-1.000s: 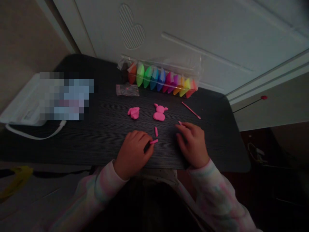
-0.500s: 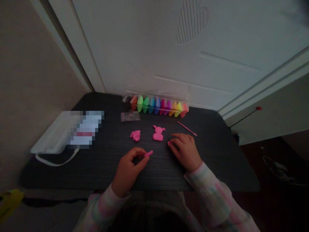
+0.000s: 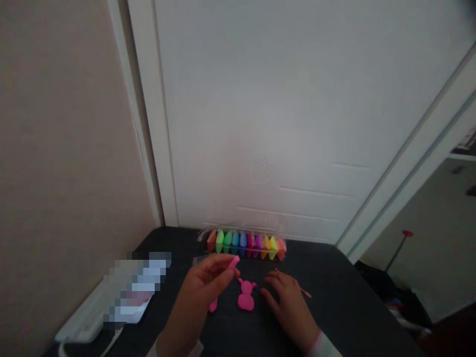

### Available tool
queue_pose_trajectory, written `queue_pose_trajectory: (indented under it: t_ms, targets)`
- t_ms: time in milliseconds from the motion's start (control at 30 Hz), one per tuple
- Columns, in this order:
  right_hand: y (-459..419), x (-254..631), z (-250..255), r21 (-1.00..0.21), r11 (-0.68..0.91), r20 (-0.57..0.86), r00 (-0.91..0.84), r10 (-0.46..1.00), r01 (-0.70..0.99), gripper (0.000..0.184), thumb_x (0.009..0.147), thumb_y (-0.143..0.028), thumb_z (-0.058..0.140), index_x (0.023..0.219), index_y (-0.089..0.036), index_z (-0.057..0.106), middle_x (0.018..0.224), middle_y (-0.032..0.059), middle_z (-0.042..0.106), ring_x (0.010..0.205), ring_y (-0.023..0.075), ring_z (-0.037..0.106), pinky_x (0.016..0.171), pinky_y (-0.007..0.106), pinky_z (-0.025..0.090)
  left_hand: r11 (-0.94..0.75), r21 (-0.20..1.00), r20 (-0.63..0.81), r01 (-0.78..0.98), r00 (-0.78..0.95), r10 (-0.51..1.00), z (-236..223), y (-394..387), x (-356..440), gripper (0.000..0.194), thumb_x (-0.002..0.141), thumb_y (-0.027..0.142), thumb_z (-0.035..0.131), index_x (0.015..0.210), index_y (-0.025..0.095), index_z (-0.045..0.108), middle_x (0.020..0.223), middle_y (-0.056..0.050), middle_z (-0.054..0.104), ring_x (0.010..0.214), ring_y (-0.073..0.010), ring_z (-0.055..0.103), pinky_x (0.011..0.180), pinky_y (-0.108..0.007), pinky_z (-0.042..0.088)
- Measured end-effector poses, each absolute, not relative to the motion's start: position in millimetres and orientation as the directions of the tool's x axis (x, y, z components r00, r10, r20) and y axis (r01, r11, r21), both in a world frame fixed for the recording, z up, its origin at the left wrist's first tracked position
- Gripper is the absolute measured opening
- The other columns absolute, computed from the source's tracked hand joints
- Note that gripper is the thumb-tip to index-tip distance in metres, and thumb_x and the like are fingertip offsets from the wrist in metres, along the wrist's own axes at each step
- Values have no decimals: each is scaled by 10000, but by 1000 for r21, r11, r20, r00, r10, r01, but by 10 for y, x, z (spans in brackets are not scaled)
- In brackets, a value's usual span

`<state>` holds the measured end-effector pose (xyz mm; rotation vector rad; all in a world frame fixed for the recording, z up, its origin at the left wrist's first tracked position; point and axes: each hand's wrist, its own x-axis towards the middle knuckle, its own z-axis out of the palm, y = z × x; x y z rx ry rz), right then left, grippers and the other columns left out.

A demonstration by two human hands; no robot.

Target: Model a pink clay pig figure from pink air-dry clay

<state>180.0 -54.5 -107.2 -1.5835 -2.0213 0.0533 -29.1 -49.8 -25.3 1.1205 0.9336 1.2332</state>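
My left hand (image 3: 204, 290) is raised over the table, pinching a short strip of pink modelling clay (image 3: 234, 262) between thumb and fingers. Low over the tabletop, my right hand (image 3: 288, 305) has a small bit of pink clay (image 3: 263, 292) at its fingertips. Between the hands lies a flat pink clay figure (image 3: 246, 300) with a rounded body, a round head and two ears. A pink clay lump (image 3: 213, 305) is mostly hidden behind my left hand. Partly covered by my right hand is a thin pink stick tool (image 3: 306, 292).
A clear plastic package of colourful clay packs (image 3: 243, 244) stands at the back of the dark table (image 3: 320, 263), against a white door panel (image 3: 238, 124). A small clear packet (image 3: 198, 260) shows behind my left hand. A white device with a cable (image 3: 80, 320) sits at the left.
The camera has tilted up, so the table sits lower in view. My left hand has lifted with the clay strip and now covers much of the lump. My right hand stays beside the figure.
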Motion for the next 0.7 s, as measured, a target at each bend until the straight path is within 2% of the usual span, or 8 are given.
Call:
queue_pose_trajectory:
  t_ms: [100, 167, 233, 367, 467, 533, 633, 700]
  targets:
    - [-652, 1710, -601, -706, 351, 370, -103, 923, 615, 316, 831, -320, 475, 1130, -217, 487, 1036, 83, 604, 972, 199, 568, 847, 385, 452, -152, 980, 175, -125, 200, 964, -60, -519, -303, 218, 656, 269, 664, 856, 191, 621, 759, -9, 665, 719, -151, 619, 686, -263, 471]
    - [-698, 1598, -242, -836, 433, 395, -179, 901, 336, 397, 843, -323, 460, 1225, -248, 382, 993, 60, 598, 885, 158, 592, 799, 334, 481, -262, 965, 257, -10, 234, 938, 48, -524, -316, 259, 668, 246, 651, 916, 208, 588, 721, 5, 659, 728, -161, 621, 743, -301, 461]
    - [-697, 1470, 41, -875, 456, 405, -271, 873, 160, 448, 811, -313, 521, 1231, -257, 375, 932, 38, 602, 783, 131, 597, 716, 286, 495, -344, 933, 300, 105, 299, 906, 142, -522, -337, 304, 676, 236, 644, 966, 220, 554, 696, 17, 658, 740, -167, 621, 775, -319, 449]
    - [-602, 1289, 224, -898, 406, 343, -310, 887, 168, 170, 763, -302, 586, 896, -196, 584, 736, -1, 612, 667, 106, 585, 599, 230, 468, -395, 881, 278, 262, 389, 878, 231, -513, -426, 367, 709, 260, 618, 1055, 222, 500, 742, 14, 662, 738, -150, 610, 742, -285, 456]
    - [-517, 1301, 175, -920, 372, 330, -263, 907, 127, 151, 743, -326, 608, 797, -186, 591, 687, -15, 609, 627, 91, 576, 580, 214, 455, -360, 839, 223, 409, 344, 912, 82, -478, -506, 456, 738, 315, 574, 1164, 208, 450, 881, -29, 650, 721, -149, 595, 674, -275, 471]
    - [-477, 1385, 159, -930, 354, 328, -214, 920, 98, 168, 725, -335, 628, 804, -190, 590, 666, -26, 604, 615, 84, 572, 575, 204, 451, -297, 742, 122, 601, 315, 941, -143, -439, -545, 449, 745, 315, 553, 1175, 212, 474, 977, -54, 627, 761, -168, 596, 714, -310, 470]
    - [-453, 1575, 191, -930, 355, 344, -113, 932, 91, 179, 710, -335, 644, 794, -189, 586, 647, -28, 603, 610, 87, 573, 570, 203, 450, -265, 579, -76, 771, 374, 924, -548, -388, -565, 463, 697, 294, 595, 1149, 213, 536, 1190, -88, 540, 1002, -231, 553, 896, -371, 401]
    - [-453, 1706, 227, -927, 366, 362, -55, 930, 84, 170, 716, -329, 638, 788, -184, 584, 638, -24, 603, 599, 93, 573, 555, 209, 452, -207, 510, -188, 835, 343, 920, -766, -373, -553, 451, 698, 293, 582, 1130, 165, 561, 1112, -114, 581, 1009, -250, 553, 894, -375, 403]
